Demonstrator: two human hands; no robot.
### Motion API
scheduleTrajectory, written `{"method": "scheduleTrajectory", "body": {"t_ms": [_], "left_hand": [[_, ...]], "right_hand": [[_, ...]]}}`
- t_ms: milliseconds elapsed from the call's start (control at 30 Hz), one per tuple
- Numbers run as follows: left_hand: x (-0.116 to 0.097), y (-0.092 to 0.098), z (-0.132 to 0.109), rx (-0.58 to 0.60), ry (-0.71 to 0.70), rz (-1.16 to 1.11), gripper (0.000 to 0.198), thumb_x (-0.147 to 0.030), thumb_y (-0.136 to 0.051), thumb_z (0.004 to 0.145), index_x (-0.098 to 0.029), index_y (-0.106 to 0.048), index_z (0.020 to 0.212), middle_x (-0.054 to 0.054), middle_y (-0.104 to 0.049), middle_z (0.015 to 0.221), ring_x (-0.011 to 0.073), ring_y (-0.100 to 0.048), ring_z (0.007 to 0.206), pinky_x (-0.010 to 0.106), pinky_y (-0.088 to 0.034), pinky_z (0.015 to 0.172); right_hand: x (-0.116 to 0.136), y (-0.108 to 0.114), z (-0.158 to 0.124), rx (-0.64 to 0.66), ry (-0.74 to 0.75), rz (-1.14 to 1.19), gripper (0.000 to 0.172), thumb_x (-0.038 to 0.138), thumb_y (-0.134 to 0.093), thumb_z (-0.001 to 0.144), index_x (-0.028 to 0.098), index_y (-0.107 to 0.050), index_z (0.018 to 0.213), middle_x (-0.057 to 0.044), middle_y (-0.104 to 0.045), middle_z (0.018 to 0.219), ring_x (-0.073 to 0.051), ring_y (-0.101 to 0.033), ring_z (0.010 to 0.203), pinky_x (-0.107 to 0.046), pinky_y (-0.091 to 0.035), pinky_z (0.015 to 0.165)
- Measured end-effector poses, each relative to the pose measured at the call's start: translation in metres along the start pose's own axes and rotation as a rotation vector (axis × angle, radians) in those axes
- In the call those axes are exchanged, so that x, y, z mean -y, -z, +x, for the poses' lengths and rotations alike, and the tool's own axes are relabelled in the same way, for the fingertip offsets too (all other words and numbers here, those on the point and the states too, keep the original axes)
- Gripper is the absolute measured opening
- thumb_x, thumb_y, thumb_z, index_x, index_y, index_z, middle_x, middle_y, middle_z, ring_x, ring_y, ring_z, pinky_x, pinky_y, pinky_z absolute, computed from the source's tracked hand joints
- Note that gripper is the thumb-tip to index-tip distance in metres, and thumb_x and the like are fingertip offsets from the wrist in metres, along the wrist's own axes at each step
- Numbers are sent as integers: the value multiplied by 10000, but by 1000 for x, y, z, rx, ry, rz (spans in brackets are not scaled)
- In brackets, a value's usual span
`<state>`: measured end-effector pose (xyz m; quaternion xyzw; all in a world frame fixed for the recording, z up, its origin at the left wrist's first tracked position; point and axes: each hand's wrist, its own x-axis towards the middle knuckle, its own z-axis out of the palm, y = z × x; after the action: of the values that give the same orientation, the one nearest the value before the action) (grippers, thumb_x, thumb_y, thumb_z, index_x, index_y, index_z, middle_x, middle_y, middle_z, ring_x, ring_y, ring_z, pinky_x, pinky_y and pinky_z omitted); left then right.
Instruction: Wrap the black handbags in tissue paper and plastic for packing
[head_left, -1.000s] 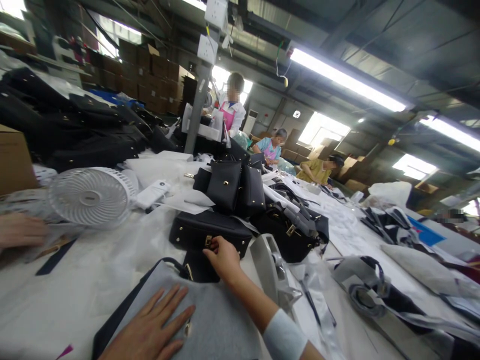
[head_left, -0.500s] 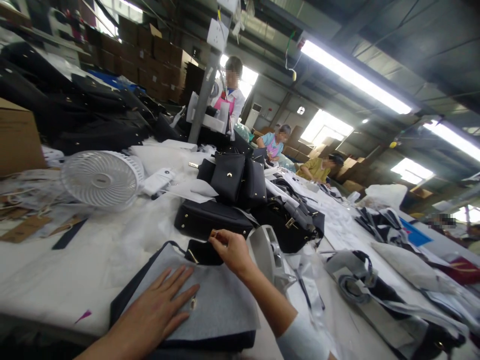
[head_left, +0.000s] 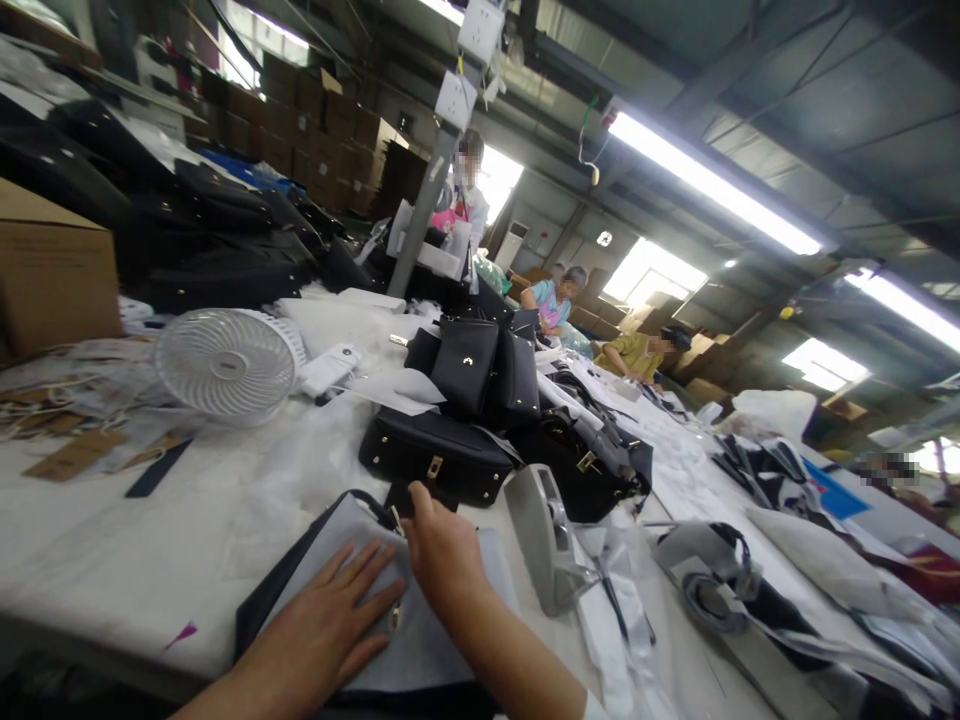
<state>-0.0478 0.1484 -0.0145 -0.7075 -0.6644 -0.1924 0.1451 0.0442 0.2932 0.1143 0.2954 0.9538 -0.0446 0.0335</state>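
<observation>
A dark handbag (head_left: 259, 605) lies flat at the table's front edge, with a thin grey cover sheet (head_left: 491, 560) over it. A gold metal fitting shows through the sheet near its middle. My left hand (head_left: 337, 610) presses on the sheet with its fingers spread. At the bag's top edge my right hand (head_left: 442, 550) is closed, thumb side up, beside a black flap (head_left: 405, 497) and a small gold piece. Its fingers curl out of sight, so what they grip is hidden. A black handbag (head_left: 435, 455) with a gold lock lies just beyond.
A white fan (head_left: 229, 365) stands left, near brown tags (head_left: 75, 455) and a cardboard box (head_left: 60, 270). Behind are stacked black bags (head_left: 469, 370). A grey plastic stand (head_left: 540, 540) is right of my right hand, with a wrapped bag (head_left: 720, 580) farther right. Several people work beyond.
My right hand has come nearer and a little left, from pinching a small brownish-gold piece at the black flap to a closed grip. My left hand stays spread on the sheet.
</observation>
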Motion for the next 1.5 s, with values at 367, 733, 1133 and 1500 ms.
{"method": "scheduleTrajectory", "body": {"t_ms": [367,733,1133,1500], "left_hand": [[3,-1,-2,-8,-25,44,632,-478,-680,916,-379,-461,1501,97,-549,1514,323,-597,1309,476,-500,1058],[6,0,0,-72,-80,87,632,-520,-658,925,-370,-460,1507,97,-598,1464,310,-657,1235,417,-534,993],[-1,2,4,73,21,-26,478,-463,-590,978,-366,-549,1444,125,-546,1514,351,-563,1343,525,-428,1091],[-1,12,5,-33,-27,-29,458,-501,-586,977,-293,-604,1385,104,-673,1365,315,-627,1248,478,-392,1107]], "right_hand": [[33,24,89,63,279,-43,210,101,-659,926,162,-737,1111,-135,-747,1118,-253,-738,994,-360,-579,859],[-43,4,41,-141,-54,143,124,189,-660,934,152,-754,1006,-136,-782,936,-267,-751,920,-303,-521,787],[-39,23,46,-38,-106,207,86,350,-773,819,280,-807,857,-21,-783,839,-240,-731,834,-291,-467,679],[-20,-21,-47,-271,47,328,355,72,-644,890,286,-733,1160,-27,-759,1098,-209,-672,1045,-305,-488,932]]}}
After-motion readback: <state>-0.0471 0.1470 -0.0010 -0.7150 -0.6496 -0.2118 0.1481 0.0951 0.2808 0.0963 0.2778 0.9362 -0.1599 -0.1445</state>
